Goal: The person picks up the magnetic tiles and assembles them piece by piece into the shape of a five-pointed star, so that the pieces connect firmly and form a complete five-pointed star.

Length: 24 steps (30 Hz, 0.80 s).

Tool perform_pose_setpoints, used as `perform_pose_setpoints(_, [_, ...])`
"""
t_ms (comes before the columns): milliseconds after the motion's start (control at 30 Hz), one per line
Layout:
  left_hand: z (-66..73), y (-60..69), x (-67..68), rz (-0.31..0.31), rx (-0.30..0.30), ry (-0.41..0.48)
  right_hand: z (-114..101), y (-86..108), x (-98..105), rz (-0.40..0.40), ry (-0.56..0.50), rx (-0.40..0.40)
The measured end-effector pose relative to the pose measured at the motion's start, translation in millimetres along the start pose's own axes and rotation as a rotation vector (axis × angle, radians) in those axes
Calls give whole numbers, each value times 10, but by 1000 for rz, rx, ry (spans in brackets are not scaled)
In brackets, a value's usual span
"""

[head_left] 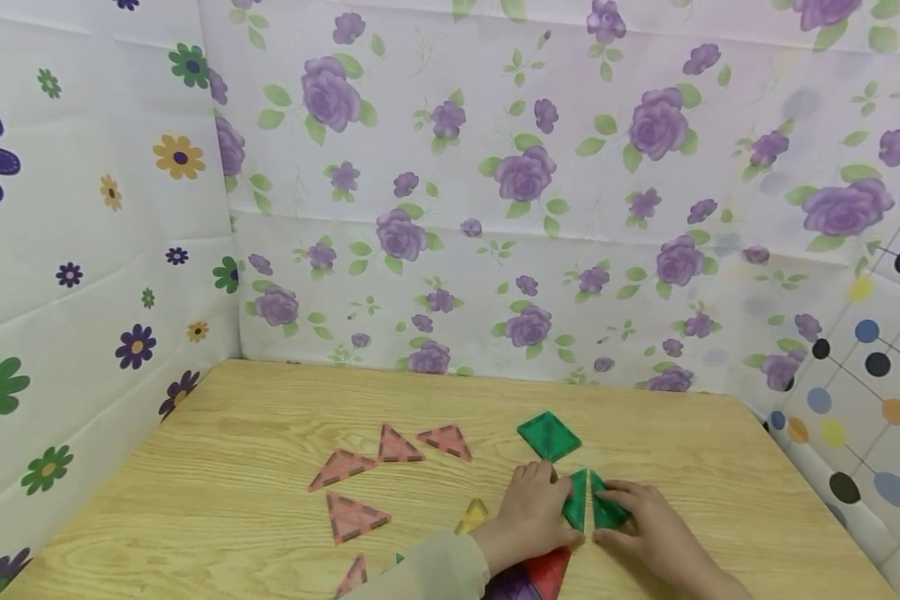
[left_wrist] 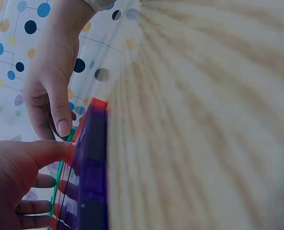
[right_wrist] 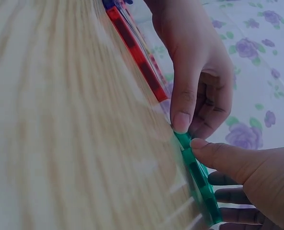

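Two green triangular magnetic tiles stand side by side on the table with a narrow gap between them. My left hand pinches the left green triangle tile, thumb at its near end. Thumb and fingers of my right hand hold the other green triangle tile by its edges. Just nearer than the left hand lie a red tile and a purple tile, partly hidden by the left arm. In the right wrist view, the right-hand tile lies low against the tabletop.
A green square tile lies beyond the hands. Several pink triangle tiles are spread on the left, and a yellow tile sits beside the left wrist. Patterned cloth walls off the table's back and sides.
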<state>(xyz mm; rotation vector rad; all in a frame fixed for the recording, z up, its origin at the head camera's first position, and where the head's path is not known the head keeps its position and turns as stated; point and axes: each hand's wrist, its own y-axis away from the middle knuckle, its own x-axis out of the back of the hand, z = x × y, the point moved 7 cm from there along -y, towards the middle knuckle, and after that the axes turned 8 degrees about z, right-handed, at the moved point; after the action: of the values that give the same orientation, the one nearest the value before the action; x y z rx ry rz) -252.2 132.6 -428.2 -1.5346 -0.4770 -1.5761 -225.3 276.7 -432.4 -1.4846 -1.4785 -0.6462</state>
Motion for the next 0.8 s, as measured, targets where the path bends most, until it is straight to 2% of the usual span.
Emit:
perform_pose_setpoints(333, [4,12,-7,19,-15,-11,-94,9,-13,19,-4,39])
perform_pose_setpoints(533, [-29,30,-6,22,-11,20,-103,-6,-28,16,2,44])
perform_pose_setpoints(800, [-46,53,85,26,-20,42,-79,-44,-9,11,43,70])
